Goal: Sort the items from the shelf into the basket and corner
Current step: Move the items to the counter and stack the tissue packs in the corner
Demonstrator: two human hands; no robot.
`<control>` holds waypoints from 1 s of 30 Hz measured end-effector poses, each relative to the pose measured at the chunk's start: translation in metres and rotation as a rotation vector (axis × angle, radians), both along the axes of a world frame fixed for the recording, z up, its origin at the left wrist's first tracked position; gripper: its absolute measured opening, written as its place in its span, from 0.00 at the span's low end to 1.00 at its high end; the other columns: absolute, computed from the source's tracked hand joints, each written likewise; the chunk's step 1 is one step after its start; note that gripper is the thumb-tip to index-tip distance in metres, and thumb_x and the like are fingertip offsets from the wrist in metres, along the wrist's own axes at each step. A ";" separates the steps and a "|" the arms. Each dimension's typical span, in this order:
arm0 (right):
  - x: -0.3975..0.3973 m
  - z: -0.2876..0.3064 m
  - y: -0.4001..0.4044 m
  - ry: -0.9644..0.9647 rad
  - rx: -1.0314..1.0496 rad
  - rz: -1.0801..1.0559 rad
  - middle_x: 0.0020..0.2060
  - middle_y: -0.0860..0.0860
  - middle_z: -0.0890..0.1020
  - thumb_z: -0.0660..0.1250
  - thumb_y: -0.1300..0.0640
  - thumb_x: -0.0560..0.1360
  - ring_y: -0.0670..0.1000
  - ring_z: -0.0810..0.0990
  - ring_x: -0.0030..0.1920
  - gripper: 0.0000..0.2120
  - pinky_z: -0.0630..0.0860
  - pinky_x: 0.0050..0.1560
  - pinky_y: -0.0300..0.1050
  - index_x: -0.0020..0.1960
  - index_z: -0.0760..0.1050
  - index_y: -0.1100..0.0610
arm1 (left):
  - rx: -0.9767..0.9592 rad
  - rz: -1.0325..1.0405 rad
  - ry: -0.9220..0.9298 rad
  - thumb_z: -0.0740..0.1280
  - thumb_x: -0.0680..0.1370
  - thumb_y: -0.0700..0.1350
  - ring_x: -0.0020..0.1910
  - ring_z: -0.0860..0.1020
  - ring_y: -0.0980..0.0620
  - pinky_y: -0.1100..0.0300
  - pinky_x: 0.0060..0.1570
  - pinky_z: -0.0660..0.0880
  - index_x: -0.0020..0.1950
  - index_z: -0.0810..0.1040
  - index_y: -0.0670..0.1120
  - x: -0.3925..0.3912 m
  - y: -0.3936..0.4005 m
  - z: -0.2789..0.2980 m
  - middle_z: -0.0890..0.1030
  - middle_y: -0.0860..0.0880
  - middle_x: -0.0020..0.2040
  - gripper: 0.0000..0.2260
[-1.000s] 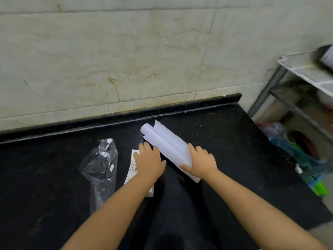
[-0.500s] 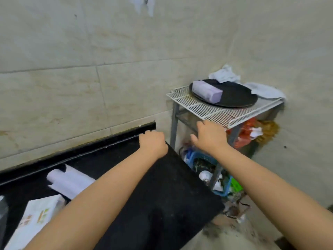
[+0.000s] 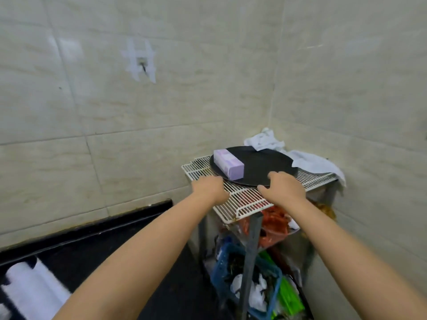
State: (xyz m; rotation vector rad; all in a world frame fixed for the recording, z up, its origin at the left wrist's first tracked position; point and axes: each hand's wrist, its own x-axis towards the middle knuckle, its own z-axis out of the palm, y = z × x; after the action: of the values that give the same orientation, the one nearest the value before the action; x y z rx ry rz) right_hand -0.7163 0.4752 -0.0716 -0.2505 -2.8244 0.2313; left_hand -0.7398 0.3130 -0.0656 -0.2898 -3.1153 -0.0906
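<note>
A white wire shelf [image 3: 245,199] stands in the wall corner. On it lies a round black tray [image 3: 261,166] carrying a lilac box [image 3: 228,164]. White cloths [image 3: 309,161] are bunched behind the tray. My left hand [image 3: 209,188] hovers over the shelf's front left part, fingers curled, holding nothing. My right hand [image 3: 283,188] is at the tray's near edge, fingers bent; whether it touches the tray is unclear. Below the shelf sits a blue basket [image 3: 221,269] filled with several items.
A black countertop [image 3: 97,245] lies at lower left with a white paper roll [image 3: 34,289] on it. Red bags [image 3: 275,225] fill the rack's lower tier. A green object [image 3: 288,296] sits beside the basket. Tiled walls close in behind and to the right.
Both hands left the paper roll on the countertop and moved right and up to the wire shelf. The view swung from the counter to the shelf corner.
</note>
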 end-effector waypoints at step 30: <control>-0.246 -0.005 -0.005 -0.180 -0.141 0.506 0.63 0.64 0.68 0.65 0.49 0.71 0.65 0.70 0.61 0.30 0.68 0.49 0.49 0.68 0.61 0.59 | -0.021 0.627 0.004 0.58 0.79 0.54 0.66 0.69 0.41 0.46 0.63 0.68 0.67 0.68 0.43 -0.111 -0.032 -0.067 0.72 0.41 0.66 0.21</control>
State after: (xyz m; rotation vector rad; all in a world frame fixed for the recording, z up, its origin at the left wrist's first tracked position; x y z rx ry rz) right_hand -0.9620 0.4700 -0.0769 0.4446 -3.0042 0.5401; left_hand -0.8504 0.2809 -0.1323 0.6808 -3.0350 -0.0481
